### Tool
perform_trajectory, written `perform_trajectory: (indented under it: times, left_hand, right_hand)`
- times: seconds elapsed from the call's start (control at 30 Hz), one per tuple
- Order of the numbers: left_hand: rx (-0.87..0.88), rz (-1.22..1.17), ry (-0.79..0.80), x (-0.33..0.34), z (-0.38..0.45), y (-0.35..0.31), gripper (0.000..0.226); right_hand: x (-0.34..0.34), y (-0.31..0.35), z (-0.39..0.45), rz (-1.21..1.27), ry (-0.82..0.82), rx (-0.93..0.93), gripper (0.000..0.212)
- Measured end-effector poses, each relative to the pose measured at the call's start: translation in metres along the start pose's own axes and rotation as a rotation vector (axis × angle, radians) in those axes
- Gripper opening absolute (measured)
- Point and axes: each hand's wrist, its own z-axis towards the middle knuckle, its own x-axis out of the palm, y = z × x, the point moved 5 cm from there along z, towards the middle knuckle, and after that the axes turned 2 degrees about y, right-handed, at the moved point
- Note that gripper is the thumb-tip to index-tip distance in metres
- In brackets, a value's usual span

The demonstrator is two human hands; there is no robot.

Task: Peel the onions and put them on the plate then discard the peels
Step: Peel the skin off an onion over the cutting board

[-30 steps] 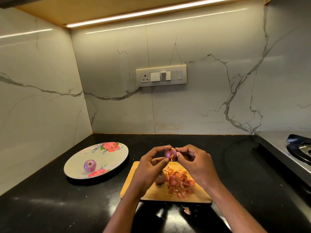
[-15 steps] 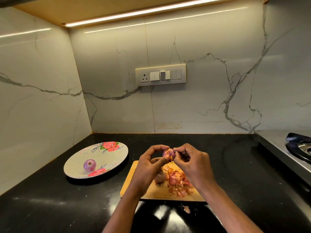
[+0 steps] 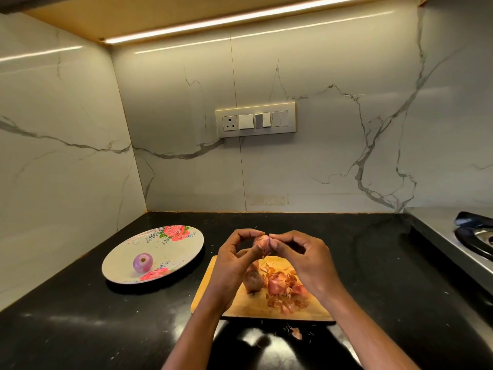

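While the left hand (image 3: 234, 259) pinches a small onion (image 3: 261, 241) at its fingertips, the right hand (image 3: 304, 259) grips its skin; peels (image 3: 284, 288) lie below the fingers.

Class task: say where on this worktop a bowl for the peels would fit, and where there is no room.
Bare counter lies between the cutting board and the stove, and behind the board up to the wall. The near left corner, in front of the plate, is also bare. The board is crowded: a peel pile, an unpeeled onion, both hands above.

Both hands (image 3: 272, 252) raised, fingertips pinched together
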Motion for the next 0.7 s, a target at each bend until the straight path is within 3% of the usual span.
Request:
perform_trajectory:
  times: [0.17, 0.43, 0.63, 0.7]
  left_hand:
    - [0.005, 0.017, 0.017, 0.003, -0.001, -0.001, 0.038]
    - [0.014, -0.030, 0.056, 0.005, -0.003, -0.001, 0.037]
    - [0.005, -0.081, -0.002, 0.001, 0.000, -0.002, 0.064]
    - [0.000, -0.074, -0.013, -0.001, 0.001, -0.001, 0.058]
  right_hand:
    - [-0.001, 0.002, -0.002, -0.162, -0.082, -0.074, 0.008]
    - [-0.004, -0.005, 0.000, -0.198, -0.170, -0.032, 0.012]
    - [-0.002, -0.019, 0.003, -0.332, 0.027, 0.024, 0.016]
    - [0.001, -0.017, 0.002, -0.342, 0.059, 0.032, 0.017]
